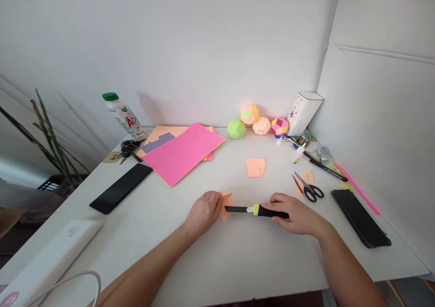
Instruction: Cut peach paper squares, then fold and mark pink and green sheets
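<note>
My right hand (292,213) grips the black handle of a utility knife (256,209) with a lime-yellow collar. Its long dark blade points left, and the tip lies over or against a small orange paper piece (225,213). I cannot tell whether the blade touches the paper. My left hand (205,209) is closed on the left side of this paper, fingers pinched together and partly hiding it. Just beyond the knife, several flat peach paper pieces (255,167) lie in a small overlapping pile on the white table (217,257).
Pink card sheets (183,153) lie behind my left hand, near a black flat slab (120,189) and a bottle (125,117). Several paper balls (236,129) sit by the wall. To the right are scissors (310,190), pens (328,169) and a black pouch (360,218).
</note>
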The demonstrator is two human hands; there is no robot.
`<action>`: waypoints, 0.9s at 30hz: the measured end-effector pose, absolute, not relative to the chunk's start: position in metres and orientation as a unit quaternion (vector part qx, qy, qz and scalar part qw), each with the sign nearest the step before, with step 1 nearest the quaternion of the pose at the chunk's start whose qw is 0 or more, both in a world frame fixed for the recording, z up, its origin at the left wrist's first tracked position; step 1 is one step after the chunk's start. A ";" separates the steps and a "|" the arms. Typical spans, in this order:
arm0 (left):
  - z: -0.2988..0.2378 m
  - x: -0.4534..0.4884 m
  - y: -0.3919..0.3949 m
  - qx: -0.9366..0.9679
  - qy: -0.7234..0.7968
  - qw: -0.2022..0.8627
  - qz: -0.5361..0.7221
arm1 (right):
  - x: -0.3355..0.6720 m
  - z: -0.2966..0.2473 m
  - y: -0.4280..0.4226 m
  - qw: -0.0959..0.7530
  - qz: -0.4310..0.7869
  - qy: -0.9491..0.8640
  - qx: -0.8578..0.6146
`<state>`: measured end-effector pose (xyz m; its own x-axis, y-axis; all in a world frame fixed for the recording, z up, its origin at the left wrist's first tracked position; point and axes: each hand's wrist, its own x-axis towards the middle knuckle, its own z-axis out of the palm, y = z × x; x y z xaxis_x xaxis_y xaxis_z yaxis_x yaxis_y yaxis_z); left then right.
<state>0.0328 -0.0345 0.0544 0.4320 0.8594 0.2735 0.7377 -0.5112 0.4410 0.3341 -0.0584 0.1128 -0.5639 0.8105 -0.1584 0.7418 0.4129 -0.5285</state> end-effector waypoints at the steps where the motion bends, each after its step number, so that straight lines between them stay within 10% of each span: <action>1: 0.053 0.032 -0.034 0.831 0.486 0.124 0.239 | 0.337 0.114 -0.058 0.052 0.292 -0.835 -0.464; 27: 0.057 0.026 -0.037 0.891 0.416 0.101 0.153 | 0.350 0.118 -0.058 0.026 0.330 -0.815 -0.475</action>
